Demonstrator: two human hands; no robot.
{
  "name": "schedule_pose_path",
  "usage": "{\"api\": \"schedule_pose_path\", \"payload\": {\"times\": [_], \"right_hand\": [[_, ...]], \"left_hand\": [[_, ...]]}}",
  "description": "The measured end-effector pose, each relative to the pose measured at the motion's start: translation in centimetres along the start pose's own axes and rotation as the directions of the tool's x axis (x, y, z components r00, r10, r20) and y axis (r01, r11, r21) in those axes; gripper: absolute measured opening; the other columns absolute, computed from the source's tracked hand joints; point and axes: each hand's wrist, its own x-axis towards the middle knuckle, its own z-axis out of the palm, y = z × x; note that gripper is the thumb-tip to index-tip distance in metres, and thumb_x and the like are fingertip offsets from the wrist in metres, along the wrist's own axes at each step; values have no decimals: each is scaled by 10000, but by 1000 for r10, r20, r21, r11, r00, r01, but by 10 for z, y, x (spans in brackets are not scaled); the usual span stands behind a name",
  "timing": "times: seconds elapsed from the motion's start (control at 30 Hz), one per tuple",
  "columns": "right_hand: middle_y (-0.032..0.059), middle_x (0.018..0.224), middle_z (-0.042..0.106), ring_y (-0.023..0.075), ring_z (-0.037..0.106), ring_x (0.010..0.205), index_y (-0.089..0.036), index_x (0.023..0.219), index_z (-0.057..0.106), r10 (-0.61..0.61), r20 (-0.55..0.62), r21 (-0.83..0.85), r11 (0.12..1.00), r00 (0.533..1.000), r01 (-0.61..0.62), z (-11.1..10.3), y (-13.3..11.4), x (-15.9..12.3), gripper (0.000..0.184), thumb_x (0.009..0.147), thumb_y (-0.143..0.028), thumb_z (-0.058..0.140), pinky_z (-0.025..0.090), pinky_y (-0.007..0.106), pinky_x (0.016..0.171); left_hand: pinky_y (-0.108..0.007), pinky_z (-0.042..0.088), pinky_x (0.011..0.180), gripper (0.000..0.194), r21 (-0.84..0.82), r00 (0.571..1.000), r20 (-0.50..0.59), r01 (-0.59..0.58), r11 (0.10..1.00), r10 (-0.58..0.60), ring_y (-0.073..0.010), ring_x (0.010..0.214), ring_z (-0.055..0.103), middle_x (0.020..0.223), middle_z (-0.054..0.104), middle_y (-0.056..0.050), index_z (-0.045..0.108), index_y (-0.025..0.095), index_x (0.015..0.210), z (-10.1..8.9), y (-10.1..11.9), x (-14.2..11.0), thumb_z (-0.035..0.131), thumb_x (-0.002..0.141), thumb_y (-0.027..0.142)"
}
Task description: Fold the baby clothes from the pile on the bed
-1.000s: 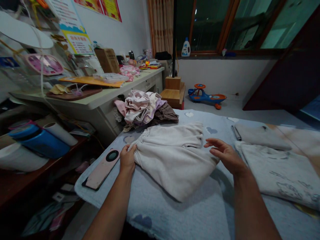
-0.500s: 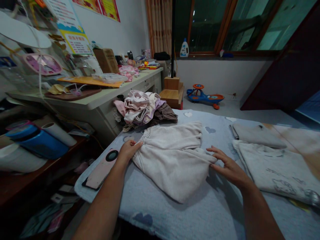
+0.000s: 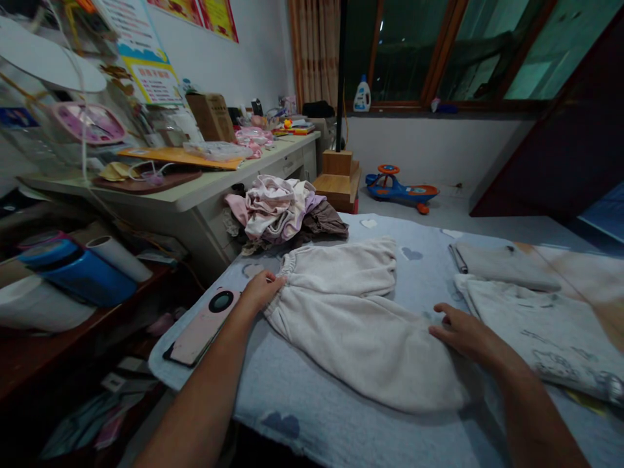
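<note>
Light grey pants (image 3: 351, 325) with a gathered elastic waistband lie on the blue bedspread (image 3: 273, 396), waist to the left. One leg is stretched out toward the lower right; the other lies behind it and looks shorter or folded. My left hand (image 3: 263, 290) pinches the waistband at its left end. Over the outstretched leg, my right hand (image 3: 461, 331) has thumb and index finger apart, its fingertips at or just above the cloth. A pink phone (image 3: 202, 335) with a round black camera patch lies left of my left forearm.
A heap of crumpled clothes (image 3: 280, 211) sits at the far left of the bed. Folded grey garments (image 3: 536, 318) lie at the right. A cluttered desk (image 3: 180, 201) runs along the left wall; a blue ride-on toy (image 3: 402, 190) stands on the floor beyond the bed.
The near leg of the pants has been drawn out to the right and now lies extended. My right hand has moved right and let go of the leg's edge; my left hand stays at the waistband.
</note>
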Motion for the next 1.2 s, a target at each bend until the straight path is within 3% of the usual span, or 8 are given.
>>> {"api": "schedule_pose_path", "payload": {"times": [0.13,0.33,0.47,0.57,0.7,0.9,1.1,1.2], "right_hand": [[142,1226,670,329,627,1114,-207,1154,654,-37,55,65,997,998,34,13,10,-10,537,780,-580,562,466,413,946],[138,1172,689,330,644,1066,-200,1184,631,9,94,103,995,996,-19,2,7,-22,557,697,-471,625,484,410,917],[111,1072,712,309,666,990,-229,1213,609,20,77,175,984,997,-33,-4,-3,-29,567,733,-529,598,508,370,815],[98,1018,717,285,670,933,-235,1107,638,13,85,132,991,996,-24,3,-9,-31,451,760,-520,586,494,342,777],[111,1027,706,270,659,926,-194,1023,642,4,132,-21,1000,991,-2,20,-7,-26,355,752,-421,608,471,332,789],[136,1101,687,244,654,961,-156,1183,609,-10,138,-55,998,990,17,3,-20,-3,462,801,-415,599,468,300,811],[131,1144,683,227,637,1017,-158,1196,623,-115,58,-127,985,992,121,-3,-62,64,371,859,-298,556,451,292,850],[154,1215,648,238,593,1122,-131,1169,641,-179,-109,-175,972,978,158,8,-76,108,347,841,-185,541,418,306,951]], "left_hand": [[-275,333,589,381,92,999,-18,-27,995,28,-227,635,551,641,590,1,547,232,706,7,11,-3,774,548,494],[-271,333,606,213,155,961,130,-263,952,244,-219,680,555,689,600,-5,568,228,692,-6,20,5,653,677,423],[-274,364,630,248,368,955,55,-292,883,293,-238,760,591,797,635,-43,603,208,850,-37,26,12,586,796,450],[-314,417,720,294,590,950,-47,-222,776,307,-294,908,606,972,649,-118,628,182,1008,-42,33,4,623,809,399],[-454,424,933,405,721,868,-92,-280,633,489,-352,1170,514,1331,531,-169,587,182,1216,-8,43,-26,620,814,219],[-402,351,1114,316,480,712,207,-671,565,671,-234,1270,502,1325,600,-98,608,179,1218,67,62,-52,434,956,202],[-452,325,1140,434,486,767,347,-639,597,539,-271,1400,382,1467,496,-107,515,160,1367,104,63,-38,370,1002,344],[-473,293,1155,493,531,797,366,-603,596,480,-296,1433,321,1534,410,-79,470,205,1419,111,54,-36,391,986,429]]}}
